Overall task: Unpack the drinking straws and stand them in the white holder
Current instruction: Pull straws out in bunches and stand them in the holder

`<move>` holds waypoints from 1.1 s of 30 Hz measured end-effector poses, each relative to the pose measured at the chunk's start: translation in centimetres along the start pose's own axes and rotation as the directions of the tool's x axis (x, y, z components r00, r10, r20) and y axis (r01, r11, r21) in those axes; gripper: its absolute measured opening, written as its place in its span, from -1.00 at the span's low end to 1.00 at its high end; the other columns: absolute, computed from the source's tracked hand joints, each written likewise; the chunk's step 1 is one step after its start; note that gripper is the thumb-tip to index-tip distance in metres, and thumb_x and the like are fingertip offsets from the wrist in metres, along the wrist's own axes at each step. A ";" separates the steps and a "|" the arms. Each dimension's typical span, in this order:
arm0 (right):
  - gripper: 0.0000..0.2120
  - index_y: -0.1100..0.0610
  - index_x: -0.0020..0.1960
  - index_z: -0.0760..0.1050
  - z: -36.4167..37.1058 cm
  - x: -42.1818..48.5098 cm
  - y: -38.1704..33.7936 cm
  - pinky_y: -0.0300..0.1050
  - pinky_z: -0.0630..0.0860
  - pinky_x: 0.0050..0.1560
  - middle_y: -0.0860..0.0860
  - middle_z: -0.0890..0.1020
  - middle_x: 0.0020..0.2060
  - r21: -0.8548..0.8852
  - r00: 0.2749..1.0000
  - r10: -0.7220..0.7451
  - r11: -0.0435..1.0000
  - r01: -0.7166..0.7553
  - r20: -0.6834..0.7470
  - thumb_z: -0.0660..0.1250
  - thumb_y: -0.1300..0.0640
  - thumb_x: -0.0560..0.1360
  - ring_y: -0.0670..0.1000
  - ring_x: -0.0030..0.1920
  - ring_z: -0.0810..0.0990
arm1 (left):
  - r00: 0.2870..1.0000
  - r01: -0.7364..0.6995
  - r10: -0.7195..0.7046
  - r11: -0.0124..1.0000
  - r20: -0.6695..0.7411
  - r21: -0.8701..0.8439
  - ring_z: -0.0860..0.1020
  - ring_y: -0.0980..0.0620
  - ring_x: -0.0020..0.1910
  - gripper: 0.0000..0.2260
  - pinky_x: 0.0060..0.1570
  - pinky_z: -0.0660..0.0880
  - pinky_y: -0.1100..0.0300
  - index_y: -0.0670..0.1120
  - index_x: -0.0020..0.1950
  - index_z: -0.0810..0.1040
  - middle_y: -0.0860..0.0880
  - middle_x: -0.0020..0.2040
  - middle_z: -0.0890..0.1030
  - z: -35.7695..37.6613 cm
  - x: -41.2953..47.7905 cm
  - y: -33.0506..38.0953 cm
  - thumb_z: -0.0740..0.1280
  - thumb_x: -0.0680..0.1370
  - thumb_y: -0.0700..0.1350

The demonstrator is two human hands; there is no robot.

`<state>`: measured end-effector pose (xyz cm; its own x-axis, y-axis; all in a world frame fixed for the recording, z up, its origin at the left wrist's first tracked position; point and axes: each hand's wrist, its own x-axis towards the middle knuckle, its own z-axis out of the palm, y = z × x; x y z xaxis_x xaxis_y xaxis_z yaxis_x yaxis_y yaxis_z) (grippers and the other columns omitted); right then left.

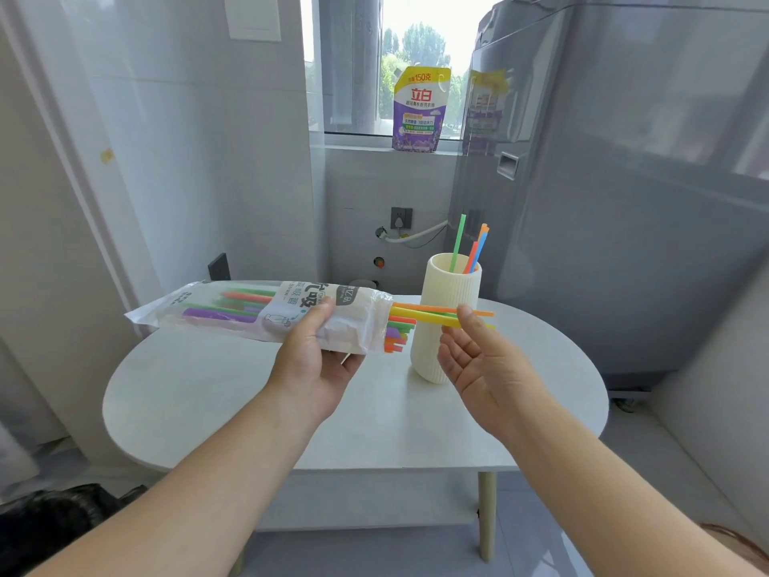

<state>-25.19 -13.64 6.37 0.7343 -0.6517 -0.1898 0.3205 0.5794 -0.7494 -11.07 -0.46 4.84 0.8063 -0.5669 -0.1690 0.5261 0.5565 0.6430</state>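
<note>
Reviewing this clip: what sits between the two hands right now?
Head view: straw ends poking from the packet's open mouth, and the white holder behind them; left hand, right hand.

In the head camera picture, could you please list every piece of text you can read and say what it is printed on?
"立白": big red brand name on the detergent pouch on the windowsill.
"150克": top of the same pouch; its smaller lines are too blurred to read.
"吸": large character on the straw bag in the left hand; the remaining print is sideways and unclear.

The left hand [316, 360] hides its fingers behind the straw packet [266, 310]; its print is unreadable.
</note>
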 end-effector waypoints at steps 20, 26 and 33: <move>-0.80 0.20 0.12 0.64 1.7 0.4 0.6 -0.23 0.62 -0.23 0.04 0.69 -0.23 0.009 0.992 -0.121 0.993 0.121 -0.046 0.43 0.12 0.54 -0.08 -0.32 0.67 | 1.000 0.019 -0.019 1.000 0.023 0.014 0.75 -0.01 -0.09 -0.70 -0.21 0.68 0.08 0.01 0.31 0.56 -0.03 -0.05 0.77 0.3 -0.2 -1.0 0.40 0.58 -0.11; -0.74 0.29 0.10 0.62 1.4 0.8 -1.9 -0.19 0.64 -0.19 0.12 0.71 -0.14 -0.195 0.966 -0.259 0.948 0.251 -0.019 0.40 0.09 0.57 -0.01 -0.20 0.73 | 0.999 0.028 -0.028 1.000 -0.023 -0.014 0.74 -0.06 -0.04 -0.61 -0.21 0.68 0.08 -0.05 0.42 0.50 -0.07 0.00 0.76 0.1 0.1 -0.4 0.40 0.58 -0.09; -0.80 0.23 -0.14 0.65 0.8 0.9 -6.8 -0.16 0.65 -0.21 0.09 0.73 -0.32 -0.380 0.907 -0.421 0.833 0.402 0.038 0.38 0.13 0.59 0.04 -0.26 0.73 | 0.997 -0.001 -0.005 0.998 -0.083 -0.066 0.76 -0.04 -0.09 -0.60 -0.28 0.67 0.10 -0.02 0.43 0.48 -0.08 0.00 0.77 -0.5 0.8 0.5 0.40 0.59 -0.10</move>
<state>-26.27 -17.77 11.80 0.5535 -0.8160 0.1670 0.3352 0.0347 -0.9415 -10.08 -0.34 4.66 0.8234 -0.5174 -0.2332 0.5422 0.5958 0.5925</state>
